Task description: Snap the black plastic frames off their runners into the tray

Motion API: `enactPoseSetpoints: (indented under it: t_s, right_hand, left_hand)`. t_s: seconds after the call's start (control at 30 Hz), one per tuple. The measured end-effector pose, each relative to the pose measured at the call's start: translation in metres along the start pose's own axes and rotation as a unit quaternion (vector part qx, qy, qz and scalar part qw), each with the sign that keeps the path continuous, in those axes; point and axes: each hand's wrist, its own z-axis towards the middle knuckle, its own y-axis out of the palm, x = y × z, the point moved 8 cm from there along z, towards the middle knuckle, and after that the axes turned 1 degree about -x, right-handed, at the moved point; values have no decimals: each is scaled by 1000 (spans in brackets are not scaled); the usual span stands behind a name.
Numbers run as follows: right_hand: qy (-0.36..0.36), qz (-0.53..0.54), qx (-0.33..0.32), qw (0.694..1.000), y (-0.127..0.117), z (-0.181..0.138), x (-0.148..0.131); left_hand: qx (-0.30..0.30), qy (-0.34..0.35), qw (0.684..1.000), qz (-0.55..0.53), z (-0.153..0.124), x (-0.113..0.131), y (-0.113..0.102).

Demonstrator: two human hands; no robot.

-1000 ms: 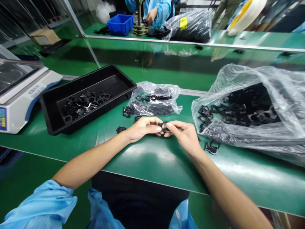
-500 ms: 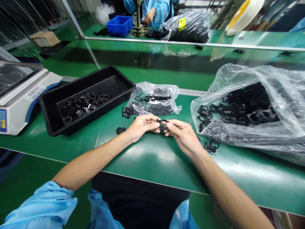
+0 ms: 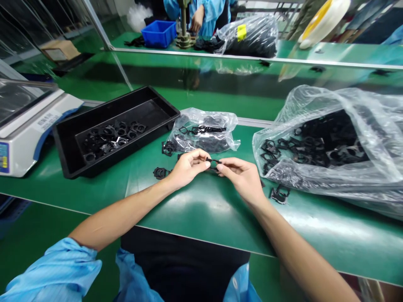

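Note:
Between my two hands is a small black plastic part point(image 3: 213, 162), pinched at its left end by my left hand point(image 3: 191, 167) and at its right end by my right hand point(image 3: 238, 173). Fingers partly cover it, so its full shape is hidden. Loose black ring-shaped parts point(image 3: 161, 173) lie on the green table left of my left wrist. Another black part point(image 3: 280, 194) rests to the right of my right forearm. Just beyond my hands is a small clear plastic bag point(image 3: 217, 144) with similar black parts inside and at its mouth.
A black tray point(image 3: 71, 161) holding a pile of black parts stands at left, beside a white scale point(image 3: 37, 130). A large open plastic bag point(image 3: 273, 121) full of black parts is at right. Behind a clear partition, a co-worker's hand point(image 3: 197, 20) is near a blue bin point(image 3: 159, 33).
The black part has tilted and now looks flatter and thinner between my fingers. Both hands have shifted only slightly and keep their pinch.

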Motion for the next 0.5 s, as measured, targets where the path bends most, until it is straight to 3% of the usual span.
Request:
enactPoseSetpoints:
  t_s: [0.5]
  right_hand:
    - [-65, -87, -30, 994, 3, -4, -7]
  left_hand:
    - [-42, 40, 989, 137, -7, -1, 9]
